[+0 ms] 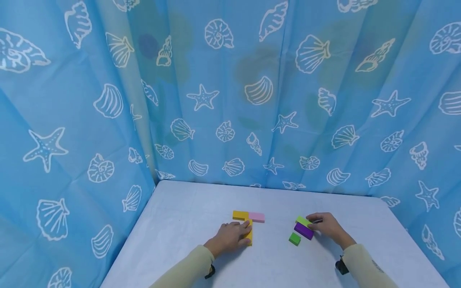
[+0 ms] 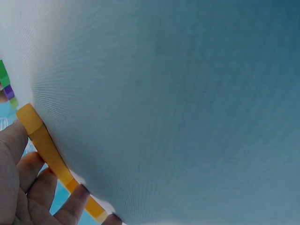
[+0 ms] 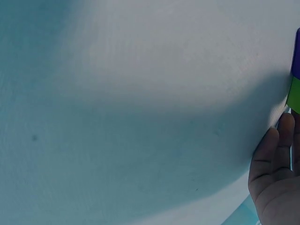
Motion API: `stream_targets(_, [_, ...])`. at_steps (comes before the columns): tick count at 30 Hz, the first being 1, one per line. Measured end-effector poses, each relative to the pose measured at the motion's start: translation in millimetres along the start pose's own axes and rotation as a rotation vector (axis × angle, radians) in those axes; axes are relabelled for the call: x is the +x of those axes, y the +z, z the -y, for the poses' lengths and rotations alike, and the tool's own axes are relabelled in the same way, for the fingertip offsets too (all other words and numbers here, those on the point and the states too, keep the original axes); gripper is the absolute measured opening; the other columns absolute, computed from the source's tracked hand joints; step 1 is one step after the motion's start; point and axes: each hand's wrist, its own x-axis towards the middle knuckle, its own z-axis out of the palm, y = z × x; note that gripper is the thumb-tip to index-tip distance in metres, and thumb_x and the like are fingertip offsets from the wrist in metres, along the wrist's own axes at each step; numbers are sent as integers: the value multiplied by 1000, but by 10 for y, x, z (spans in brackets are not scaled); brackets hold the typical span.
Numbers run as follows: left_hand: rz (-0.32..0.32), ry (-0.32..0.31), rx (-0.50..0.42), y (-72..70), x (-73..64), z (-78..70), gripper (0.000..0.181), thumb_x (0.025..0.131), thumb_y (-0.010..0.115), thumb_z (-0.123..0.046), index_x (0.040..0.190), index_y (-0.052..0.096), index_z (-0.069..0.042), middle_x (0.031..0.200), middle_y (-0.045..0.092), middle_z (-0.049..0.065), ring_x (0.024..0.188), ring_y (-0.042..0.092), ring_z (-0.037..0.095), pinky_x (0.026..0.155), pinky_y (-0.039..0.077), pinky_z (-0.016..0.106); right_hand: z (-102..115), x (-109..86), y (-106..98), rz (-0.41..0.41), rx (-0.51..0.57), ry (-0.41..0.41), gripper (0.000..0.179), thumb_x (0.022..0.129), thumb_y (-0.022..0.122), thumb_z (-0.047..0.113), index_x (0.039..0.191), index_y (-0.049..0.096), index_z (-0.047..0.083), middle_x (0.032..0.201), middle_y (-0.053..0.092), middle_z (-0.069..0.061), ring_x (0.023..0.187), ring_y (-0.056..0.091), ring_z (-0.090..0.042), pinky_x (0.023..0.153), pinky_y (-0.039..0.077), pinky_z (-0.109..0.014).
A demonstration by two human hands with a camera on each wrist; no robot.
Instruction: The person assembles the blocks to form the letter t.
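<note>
In the head view, my left hand rests against an upright-running yellow block, its fingers lying along the side and partly covering it. The left wrist view shows the thumb at one end of the yellow block and the fingertips spread along it. A second yellow block and a pink block lie end to end across its far end. My right hand pinches the right end of a lime-green block between thumb and forefinger. A purple block lies alongside the lime-green one.
A small green block sits just in front of the purple block. All blocks lie on a white-covered table. A blue curtain with white shell drawings hangs behind and at the left of the table.
</note>
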Motion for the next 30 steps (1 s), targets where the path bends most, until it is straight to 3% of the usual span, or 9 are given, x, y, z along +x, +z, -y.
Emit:
stream_targets(16, [-8,-1,-3,3,5,-11,57,96,56,-52,148,46,-30,156,40,-12,137,47,26,107,41,58,33,34,52,-35,-14,23,37,92,67,13,125,63,-3,127,61,-27,118,55,-44,97,50,-55])
stream_targets(26, [-6,4,6,31,2,9,56,97,54,-51,149,45,-30,157,38,-11,138,46,26,107,40,59,-49,48,-3,-28,5,54,45,90,70,20,130,61,0,128,61,-26,115,58,-42,90,55,-50])
stream_targets(30, [-10,9,12,42,5,15,56,98,53,-52,149,44,-31,157,38,-12,139,45,25,107,40,59,-44,42,16,-23,5,30,45,89,72,20,128,62,0,129,60,-27,118,56,-43,93,53,-52])
